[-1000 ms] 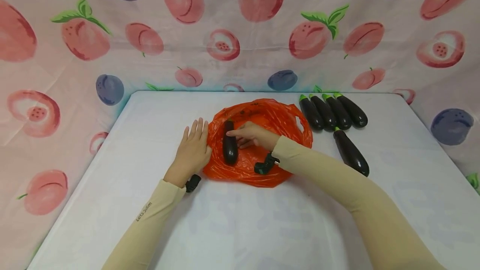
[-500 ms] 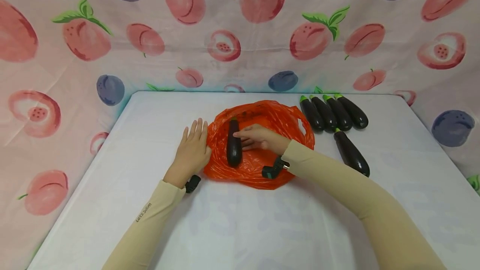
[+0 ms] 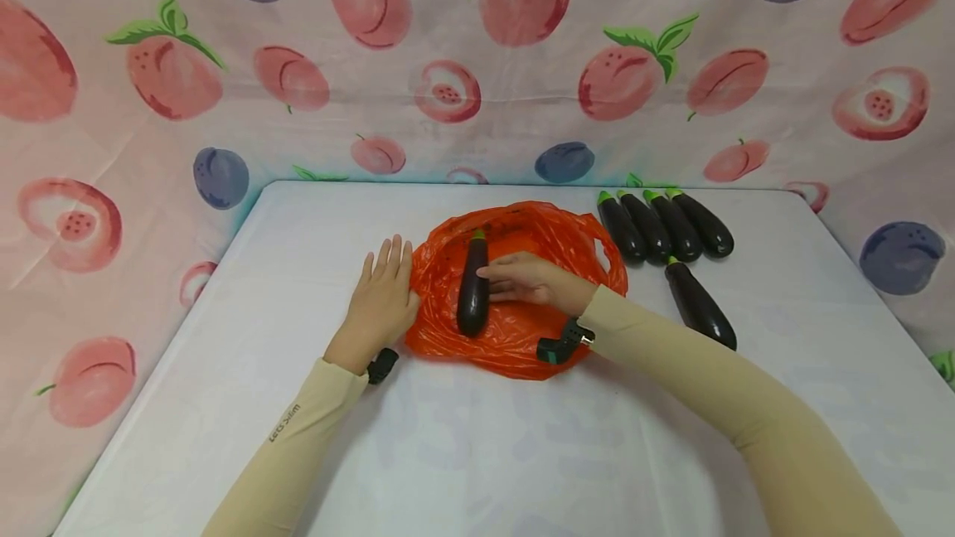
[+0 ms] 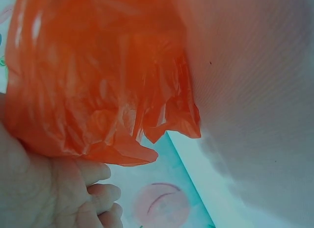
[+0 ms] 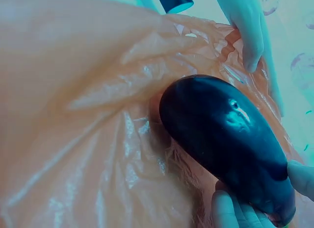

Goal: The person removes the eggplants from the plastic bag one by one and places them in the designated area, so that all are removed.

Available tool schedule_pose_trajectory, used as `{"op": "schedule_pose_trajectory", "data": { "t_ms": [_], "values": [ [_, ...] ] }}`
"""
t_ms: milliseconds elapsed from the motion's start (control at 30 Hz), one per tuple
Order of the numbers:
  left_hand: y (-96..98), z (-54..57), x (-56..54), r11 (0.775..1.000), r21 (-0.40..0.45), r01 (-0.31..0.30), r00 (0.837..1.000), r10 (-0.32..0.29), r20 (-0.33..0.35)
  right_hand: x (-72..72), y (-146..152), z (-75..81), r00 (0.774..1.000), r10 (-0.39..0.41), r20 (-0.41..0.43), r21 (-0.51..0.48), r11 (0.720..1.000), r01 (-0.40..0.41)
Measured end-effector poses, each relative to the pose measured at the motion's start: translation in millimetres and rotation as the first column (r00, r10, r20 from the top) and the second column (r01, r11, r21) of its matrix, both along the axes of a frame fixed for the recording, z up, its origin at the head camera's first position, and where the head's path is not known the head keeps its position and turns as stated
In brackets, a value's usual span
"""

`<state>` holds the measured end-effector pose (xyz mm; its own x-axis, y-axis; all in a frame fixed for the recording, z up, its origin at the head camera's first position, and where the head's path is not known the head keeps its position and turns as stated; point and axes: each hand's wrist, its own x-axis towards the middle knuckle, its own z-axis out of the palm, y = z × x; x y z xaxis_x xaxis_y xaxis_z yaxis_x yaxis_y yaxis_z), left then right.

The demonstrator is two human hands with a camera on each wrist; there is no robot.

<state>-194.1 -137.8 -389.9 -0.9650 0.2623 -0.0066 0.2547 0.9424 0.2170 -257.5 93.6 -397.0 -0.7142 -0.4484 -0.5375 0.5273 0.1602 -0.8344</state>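
Observation:
My right hand (image 3: 525, 280) grips a dark, glossy eggplant (image 3: 473, 288) by its upper half, thumb on one side and fingers on the other. In the right wrist view the eggplant (image 5: 221, 125) hangs over the crinkled plastic, its rounded end pointing away from the fingers (image 5: 235, 211). Below it spreads an orange-red plastic bag (image 3: 522, 355) with a handle hole at its right. My left hand (image 3: 379, 292) lies with straight fingers along the bag's left edge. In the left wrist view the palm (image 4: 49, 189) is right beside the bag (image 4: 98, 90).
Several eggplants (image 3: 647, 226) lie side by side at the back right of the white table (image 3: 477, 454). One more eggplant (image 3: 700, 305) lies just in front of them. A fruit-printed cloth (image 3: 522, 123) hangs behind the table.
My right hand has moved slightly to the right and toward me, carrying the eggplant, whose green stem end now shows more plainly. The left hand has stayed in place.

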Motion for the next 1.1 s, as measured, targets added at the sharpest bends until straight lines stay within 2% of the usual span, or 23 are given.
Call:
{"op": "schedule_pose_trajectory", "data": {
  "t_ms": [333, 533, 700, 867, 1100],
  "values": [
    [0.0, 0.0, 0.1, 1.0, 0.008, 0.0, 1.0, 0.0, 0.008, 5.6, 15.5, 6.8, 0.998, -0.051, 0.024, -0.072, 0.996, 0.053],
    [0.5, -0.1, 0.4, 1.0, 0.008, 0.0, 1.0, 0.0, 0.011, 2.4, 24.3, 10.1, 0.999, -0.032, -0.032, -0.119, 0.993, 0.028],
    [0.8, 0.0, 0.3, 1.0, 0.015, 0.002, 1.0, -0.002, 0.012, 0.6, 32.7, 12.7, 1.0, -0.015, -0.019, -0.195, 0.981, 0.011],
    [0.9, -0.3, -0.1, 1.0, 0.015, 0.007, 1.0, -0.007, 0.008, 2.2, 40.1, 17.5, 1.0, -0.002, -0.028, -0.182, 0.983, -0.003],
    [0.5, -1.3, -0.2, 1.0, 0.008, 0.008, 1.0, -0.008, 0.019, -0.3, 44.1, 26.9, 0.998, 0.015, -0.058, -0.077, 0.997, -0.02]
  ]
}}
